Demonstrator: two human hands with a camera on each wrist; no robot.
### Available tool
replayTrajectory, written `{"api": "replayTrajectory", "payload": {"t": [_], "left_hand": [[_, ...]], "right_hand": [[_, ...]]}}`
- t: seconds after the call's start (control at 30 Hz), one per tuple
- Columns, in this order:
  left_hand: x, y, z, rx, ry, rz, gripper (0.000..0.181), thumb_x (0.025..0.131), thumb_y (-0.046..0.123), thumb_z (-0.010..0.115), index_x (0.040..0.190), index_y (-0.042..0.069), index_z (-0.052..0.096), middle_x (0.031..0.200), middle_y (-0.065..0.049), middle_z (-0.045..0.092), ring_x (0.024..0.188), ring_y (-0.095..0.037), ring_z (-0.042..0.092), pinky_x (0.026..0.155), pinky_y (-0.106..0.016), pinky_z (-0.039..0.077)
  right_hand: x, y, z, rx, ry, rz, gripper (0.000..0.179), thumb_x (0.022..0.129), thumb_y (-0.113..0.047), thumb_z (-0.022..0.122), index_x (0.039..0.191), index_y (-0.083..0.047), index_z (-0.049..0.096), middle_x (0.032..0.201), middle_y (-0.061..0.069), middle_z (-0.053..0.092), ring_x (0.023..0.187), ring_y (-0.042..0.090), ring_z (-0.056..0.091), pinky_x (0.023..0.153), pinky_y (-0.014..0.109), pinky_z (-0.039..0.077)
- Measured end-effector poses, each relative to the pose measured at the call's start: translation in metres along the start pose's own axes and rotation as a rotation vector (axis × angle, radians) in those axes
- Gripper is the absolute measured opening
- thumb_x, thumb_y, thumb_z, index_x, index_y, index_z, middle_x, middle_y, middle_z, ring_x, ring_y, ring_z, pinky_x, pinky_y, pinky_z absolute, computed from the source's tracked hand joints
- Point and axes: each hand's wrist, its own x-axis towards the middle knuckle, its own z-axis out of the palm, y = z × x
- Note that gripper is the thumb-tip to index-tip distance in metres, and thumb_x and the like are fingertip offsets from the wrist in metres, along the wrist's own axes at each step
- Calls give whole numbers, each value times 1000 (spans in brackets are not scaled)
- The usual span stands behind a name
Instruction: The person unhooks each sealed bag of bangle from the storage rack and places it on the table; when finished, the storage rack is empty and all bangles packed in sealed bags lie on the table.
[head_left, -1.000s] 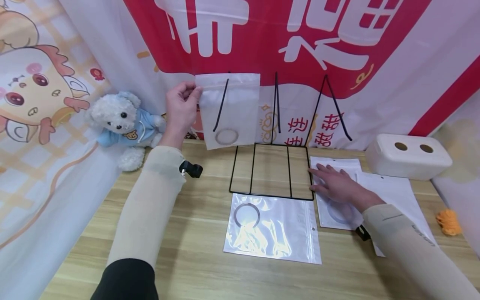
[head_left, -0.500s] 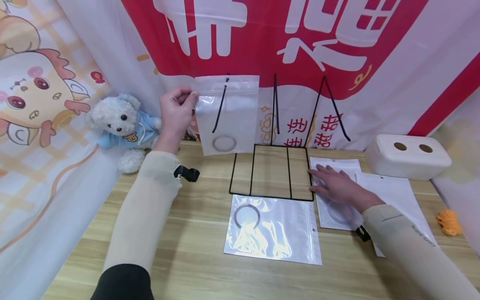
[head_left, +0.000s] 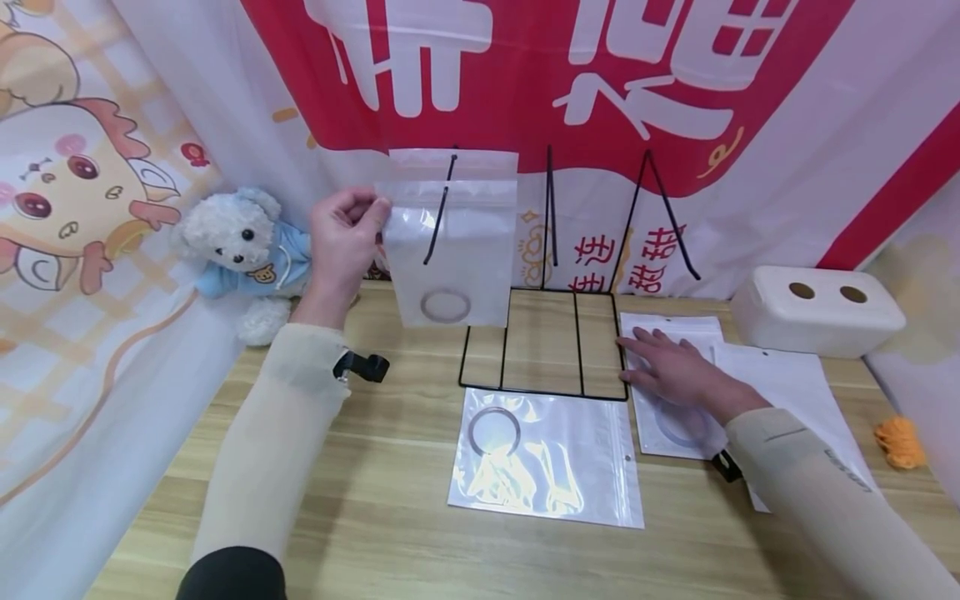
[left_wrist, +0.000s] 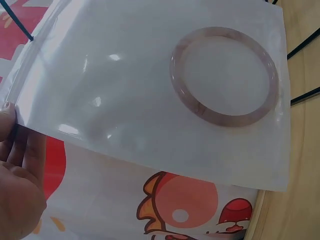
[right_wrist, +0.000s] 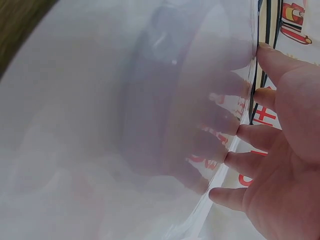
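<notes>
My left hand (head_left: 345,237) pinches the left edge of a zip bag (head_left: 480,242) at the left hook (head_left: 438,221) of a black wire rack (head_left: 577,342). The hook runs out in front of the bag near its top. A pinkish bangle (left_wrist: 225,77) lies at the bottom of this bag, large in the left wrist view. My right hand (head_left: 675,371) rests with spread fingers on another bagged bangle (head_left: 678,425), fingertips at the rack base's right side. In the right wrist view, the fingertips (right_wrist: 232,197) meet the bag's glossy surface. The bag partly hides under this hand.
A flat zip bag (head_left: 558,467) with a bangle lies before the rack. More white bags (head_left: 783,383) lie at right, by a white box with two holes (head_left: 817,312) and an orange item (head_left: 900,442). A plush bear (head_left: 232,242) sits at left against the cloth backdrop.
My left hand has moved down and slightly left, drawing the hanging bag's lower edge downward. More of the hook now shows in front of the bag. The right hand has stayed in place.
</notes>
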Motion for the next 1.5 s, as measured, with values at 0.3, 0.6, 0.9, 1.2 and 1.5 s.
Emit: {"api": "replayTrajectory", "payload": {"t": [0.3,0.6,0.9,1.2,1.5], "left_hand": [[-11,-1,-6,-85,-7,75,6,100,8,77,96,9,81,83,9,79,68,-7,69,57,-19,56],[-29,5,-15,-50,-24,66,6,101,10,76,101,6,80,86,8,79,65,-8,67,57,-20,58],[-43,7,-21,-42,-37,110,6,101,5,74,98,6,79,84,11,78,71,-6,73,62,-21,63],[-57,10,-30,-15,-51,100,17,102,8,75,109,-7,76,88,10,79,75,-7,75,64,-21,64],[-74,10,-39,-62,-35,110,10,99,4,77,98,13,81,88,7,81,74,-6,76,62,-21,64]], "right_hand": [[1,0,0,4,-5,-5,72,109,-53,58,168,-16,40,178,26,21,163,57,13,128,79,8],[2,0,0,3,-5,2,72,109,-53,59,168,-17,40,178,26,20,163,57,13,128,79,8],[1,1,1,17,-3,-6,73,109,-53,59,168,-16,39,178,26,20,163,57,12,128,79,7],[2,1,2,6,-3,-10,73,108,-54,59,168,-16,40,178,26,21,163,57,14,127,80,8],[3,3,5,31,-11,9,72,109,-51,58,169,-18,38,179,24,18,165,55,9,129,78,4]]}}
